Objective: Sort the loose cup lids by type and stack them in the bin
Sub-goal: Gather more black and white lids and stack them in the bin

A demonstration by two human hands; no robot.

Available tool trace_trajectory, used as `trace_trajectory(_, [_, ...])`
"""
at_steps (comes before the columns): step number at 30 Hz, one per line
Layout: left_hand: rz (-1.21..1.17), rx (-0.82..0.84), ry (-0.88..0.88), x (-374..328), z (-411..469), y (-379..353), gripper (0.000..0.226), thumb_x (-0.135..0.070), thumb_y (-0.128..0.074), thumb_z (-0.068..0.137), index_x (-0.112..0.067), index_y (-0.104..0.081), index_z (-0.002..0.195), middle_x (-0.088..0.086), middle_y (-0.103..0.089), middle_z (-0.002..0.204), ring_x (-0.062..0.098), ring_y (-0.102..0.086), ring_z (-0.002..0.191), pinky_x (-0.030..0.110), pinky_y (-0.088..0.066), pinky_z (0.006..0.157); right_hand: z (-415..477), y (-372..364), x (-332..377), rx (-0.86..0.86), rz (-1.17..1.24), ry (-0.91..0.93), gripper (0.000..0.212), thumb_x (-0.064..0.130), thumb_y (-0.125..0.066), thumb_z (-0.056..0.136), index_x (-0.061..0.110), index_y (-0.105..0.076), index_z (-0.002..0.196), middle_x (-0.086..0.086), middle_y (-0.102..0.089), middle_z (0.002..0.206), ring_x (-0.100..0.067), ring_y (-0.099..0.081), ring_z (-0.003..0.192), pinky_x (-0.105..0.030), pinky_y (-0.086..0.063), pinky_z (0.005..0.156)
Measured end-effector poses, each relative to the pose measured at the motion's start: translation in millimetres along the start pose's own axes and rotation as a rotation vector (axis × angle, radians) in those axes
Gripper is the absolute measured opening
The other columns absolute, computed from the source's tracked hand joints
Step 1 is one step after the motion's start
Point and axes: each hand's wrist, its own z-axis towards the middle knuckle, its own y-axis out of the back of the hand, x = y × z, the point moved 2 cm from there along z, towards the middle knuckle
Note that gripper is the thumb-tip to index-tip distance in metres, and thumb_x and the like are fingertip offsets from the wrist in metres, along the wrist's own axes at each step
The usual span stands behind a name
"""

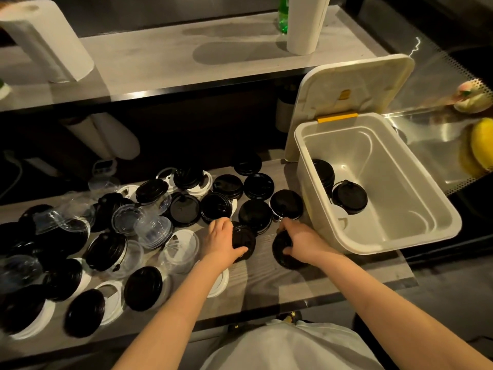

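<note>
Several loose black lids (256,218), white lids (106,305) and clear lids (152,229) lie scattered over the wooden counter (256,287). My left hand (222,240) grips one black lid (244,244) near the counter's middle. My right hand (301,243) grips another black lid (285,253) just to its right, close to the bin. The white bin (416,228) stands open at the right, its hinged lid (352,92) tipped back. Inside it are two stacks of black lids (349,197) near the left wall.
Two paper towel rolls (45,41) and a green bottle (282,14) stand on the raised shelf behind. Yellow fruit (480,145) sits on a metal surface at far right. A small white timer (105,166) lies behind the lid pile.
</note>
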Motion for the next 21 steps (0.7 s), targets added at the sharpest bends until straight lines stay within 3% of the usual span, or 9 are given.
trace_trajectory(3, [-0.146, -0.15, -0.049, 1, -1, 12, 0.042, -0.032, -0.058, 0.09, -0.008, -0.052, 0.124, 0.001, -0.041, 0.138, 0.02, -0.031, 0.13, 0.03, -0.03, 0.106, 2, 17, 8, -0.148, 0.286, 0.025, 0.039, 0.011, -0.067, 0.085, 0.017, -0.049, 0.118, -0.002, -0.053, 0.118, -0.023, -0.053, 0.111, -0.028, -0.042, 0.085])
trace_trajectory(5, [-0.402, -0.241, 0.005, 0, -4, 28, 0.02, -0.022, -0.055, 0.093, -0.01, -0.055, 0.109, 0.002, -0.057, 0.109, 0.021, -0.05, 0.106, 0.026, -0.042, 0.085, 1, 30, 17, -0.204, 0.623, 0.044, 0.042, 0.008, -0.068, 0.083, 0.018, -0.05, 0.119, 0.0, -0.055, 0.11, -0.021, -0.057, 0.107, -0.026, -0.045, 0.085])
trace_trajectory(7, [-0.64, -0.267, 0.058, -6, -7, 45, 0.006, -0.016, -0.053, 0.094, -0.012, -0.049, 0.091, -0.002, -0.052, 0.08, 0.019, -0.052, 0.081, 0.022, -0.039, 0.063, 0, 38, 31, -0.171, 0.951, 0.089, 0.044, 0.004, -0.065, 0.085, 0.022, -0.049, 0.121, -0.001, -0.059, 0.11, -0.017, -0.059, 0.105, -0.026, -0.049, 0.087])
trace_trajectory(9, [-0.826, -0.245, 0.095, -11, -8, 54, 0.007, -0.015, -0.052, 0.094, -0.015, -0.049, 0.087, -0.001, -0.053, 0.08, 0.019, -0.052, 0.082, 0.023, -0.042, 0.068, 1, 41, 49, -0.141, 1.12, 0.163, 0.044, -0.002, -0.06, 0.086, 0.024, -0.051, 0.12, -0.001, -0.061, 0.112, -0.014, -0.06, 0.105, -0.027, -0.05, 0.089])
trace_trajectory(12, [-1.332, -0.13, 0.159, -19, -15, 63, 0.011, -0.014, -0.045, 0.097, -0.018, -0.055, 0.093, 0.009, -0.06, 0.101, 0.025, -0.059, 0.098, 0.042, -0.049, 0.085, 4, 44, 74, -0.231, 1.115, 0.227, 0.041, -0.002, -0.058, 0.087, 0.022, -0.053, 0.12, 0.001, -0.06, 0.115, -0.008, -0.058, 0.105, -0.022, -0.049, 0.09])
trace_trajectory(14, [-1.544, -0.085, 0.134, -20, -23, 71, 0.016, -0.011, -0.041, 0.098, -0.014, -0.057, 0.099, 0.009, -0.063, 0.105, 0.022, -0.061, 0.1, 0.041, -0.049, 0.086, 7, 44, 83, -0.325, 0.997, 0.247, 0.038, 0.007, -0.061, 0.089, 0.023, -0.054, 0.122, 0.005, -0.06, 0.114, -0.004, -0.056, 0.102, -0.018, -0.047, 0.088])
trace_trajectory(17, [-1.549, -0.064, 0.058, -16, -32, 77, 0.02, -0.008, -0.044, 0.096, -0.017, -0.057, 0.107, 0.004, -0.068, 0.103, 0.018, -0.064, 0.1, 0.038, -0.05, 0.089, 9, 40, 93, -0.364, 0.861, 0.288, 0.035, 0.017, -0.065, 0.088, 0.027, -0.057, 0.12, 0.01, -0.06, 0.113, -0.002, -0.054, 0.098, -0.014, -0.044, 0.083])
trace_trajectory(21, [-1.48, -0.16, 0.092, 3, -38, 79, 0.023, -0.002, -0.044, 0.094, -0.019, -0.055, 0.105, 0.003, -0.065, 0.1, 0.014, -0.063, 0.092, 0.027, -0.051, 0.075, 10, 35, 104, -0.278, 0.83, 0.336, 0.036, 0.015, -0.063, 0.089, 0.024, -0.059, 0.124, 0.007, -0.062, 0.113, -0.004, -0.057, 0.102, -0.018, -0.047, 0.088])
